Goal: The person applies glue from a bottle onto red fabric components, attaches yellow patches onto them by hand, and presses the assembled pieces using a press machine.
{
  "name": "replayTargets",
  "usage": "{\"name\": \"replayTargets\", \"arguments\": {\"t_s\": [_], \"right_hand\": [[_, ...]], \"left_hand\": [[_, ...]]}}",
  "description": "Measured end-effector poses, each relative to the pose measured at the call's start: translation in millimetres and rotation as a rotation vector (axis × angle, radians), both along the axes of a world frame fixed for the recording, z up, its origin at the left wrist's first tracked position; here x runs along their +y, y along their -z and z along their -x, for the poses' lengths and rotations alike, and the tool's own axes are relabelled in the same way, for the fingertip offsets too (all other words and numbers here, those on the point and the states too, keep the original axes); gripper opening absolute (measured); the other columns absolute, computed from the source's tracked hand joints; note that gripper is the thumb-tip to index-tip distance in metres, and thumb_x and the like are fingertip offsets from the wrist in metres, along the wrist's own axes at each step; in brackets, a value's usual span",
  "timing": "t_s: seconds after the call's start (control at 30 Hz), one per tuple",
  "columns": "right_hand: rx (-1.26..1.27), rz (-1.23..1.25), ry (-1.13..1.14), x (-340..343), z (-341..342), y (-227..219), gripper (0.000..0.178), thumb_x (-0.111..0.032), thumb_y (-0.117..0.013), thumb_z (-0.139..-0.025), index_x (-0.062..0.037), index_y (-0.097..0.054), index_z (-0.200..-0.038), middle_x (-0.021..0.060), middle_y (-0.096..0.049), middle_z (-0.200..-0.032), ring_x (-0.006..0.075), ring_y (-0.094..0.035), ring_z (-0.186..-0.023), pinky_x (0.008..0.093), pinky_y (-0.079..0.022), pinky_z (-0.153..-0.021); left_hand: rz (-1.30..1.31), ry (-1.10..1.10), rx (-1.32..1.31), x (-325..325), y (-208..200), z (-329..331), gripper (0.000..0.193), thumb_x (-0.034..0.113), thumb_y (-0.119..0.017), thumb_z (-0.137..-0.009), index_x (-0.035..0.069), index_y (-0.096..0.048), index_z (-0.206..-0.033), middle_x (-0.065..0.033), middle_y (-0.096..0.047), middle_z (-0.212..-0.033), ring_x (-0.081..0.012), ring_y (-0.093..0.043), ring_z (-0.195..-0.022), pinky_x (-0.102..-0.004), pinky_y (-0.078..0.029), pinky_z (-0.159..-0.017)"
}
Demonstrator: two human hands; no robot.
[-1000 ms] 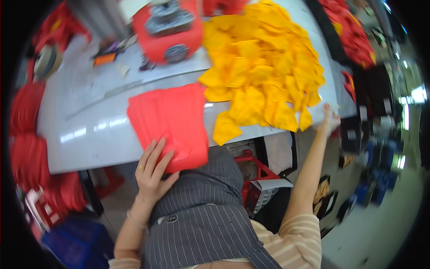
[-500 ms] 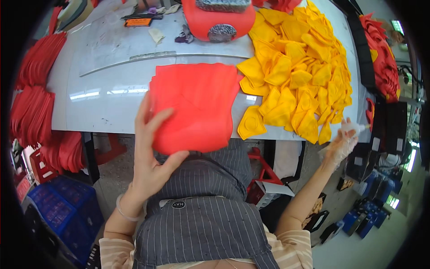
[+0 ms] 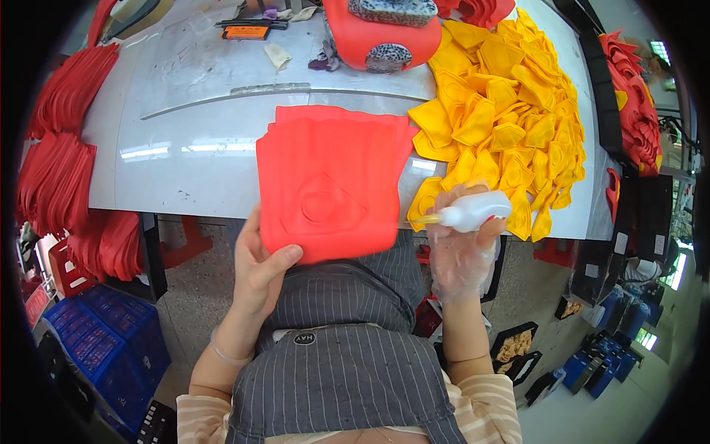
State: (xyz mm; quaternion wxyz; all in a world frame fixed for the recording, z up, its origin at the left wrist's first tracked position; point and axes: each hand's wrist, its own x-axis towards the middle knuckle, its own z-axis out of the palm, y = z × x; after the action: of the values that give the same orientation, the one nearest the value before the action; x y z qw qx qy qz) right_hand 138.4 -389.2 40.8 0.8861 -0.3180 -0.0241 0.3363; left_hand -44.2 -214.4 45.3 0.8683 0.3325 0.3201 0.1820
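A stack of red foam-like sheets (image 3: 333, 163) lies at the table's front edge, its near side overhanging slightly. The top sheet shows a pressed outline with a ring inside. My left hand (image 3: 262, 255) grips the near left corner, thumb on top and fingers underneath. In my right hand (image 3: 466, 255), covered by a clear plastic glove, is a white squeeze bottle (image 3: 477, 211) with a yellowish nozzle pointing left toward the stack. The bottle is held just right of the sheets, in front of the yellow pieces (image 3: 510, 103).
Bundles of red sheets (image 3: 55, 177) hang over the table's left edge. A red padded piece with a speckled block (image 3: 392, 11) sits at the back. Behind the stack lies a flat metal-edged board (image 3: 214, 66). Dark boxes (image 3: 643, 214) stand right; a blue crate (image 3: 107, 355) is lower left.
My right hand has swung in from the far right with the bottle, now beside the stack. My left hand has slid from the stack's left side down to its near corner.
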Motion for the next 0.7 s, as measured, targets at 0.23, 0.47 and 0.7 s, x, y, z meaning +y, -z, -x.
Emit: {"name": "replayTargets", "arguments": {"t_s": [0.23,0.47,0.7], "right_hand": [[-0.673,0.671,-0.039,8,4,-9,0.071,-0.062,-0.078,-0.068,-0.0025,-0.053,-0.098,0.0072,-0.059,-0.090,0.0187,-0.059,-0.083,0.0302,-0.047,-0.073],[-0.791,0.739,-0.109,17,11,-20,0.068,-0.062,-0.077,-0.068,-0.0015,-0.056,-0.092,0.0081,-0.061,-0.084,0.0183,-0.058,-0.078,0.0298,-0.046,-0.071],[-0.728,0.765,-0.153,13,6,-20,0.068,-0.061,-0.078,-0.067,-0.0015,-0.056,-0.091,0.0077,-0.060,-0.083,0.0190,-0.059,-0.080,0.0300,-0.046,-0.072]], "left_hand": [[-0.081,0.148,0.051,3,8,-3,0.076,-0.001,-0.075,-0.075,-0.002,-0.035,-0.139,-0.0112,-0.053,-0.132,-0.0178,-0.051,-0.122,-0.0335,-0.039,-0.105],[-0.103,0.200,0.024,-1,10,-2,0.079,0.000,-0.076,-0.074,-0.001,-0.034,-0.140,-0.0100,-0.054,-0.130,-0.0162,-0.051,-0.121,-0.0330,-0.040,-0.104],[-0.076,0.195,0.025,-1,7,-1,0.079,-0.001,-0.076,-0.073,0.000,-0.035,-0.140,-0.0102,-0.053,-0.131,-0.0169,-0.051,-0.121,-0.0337,-0.040,-0.104]]}}
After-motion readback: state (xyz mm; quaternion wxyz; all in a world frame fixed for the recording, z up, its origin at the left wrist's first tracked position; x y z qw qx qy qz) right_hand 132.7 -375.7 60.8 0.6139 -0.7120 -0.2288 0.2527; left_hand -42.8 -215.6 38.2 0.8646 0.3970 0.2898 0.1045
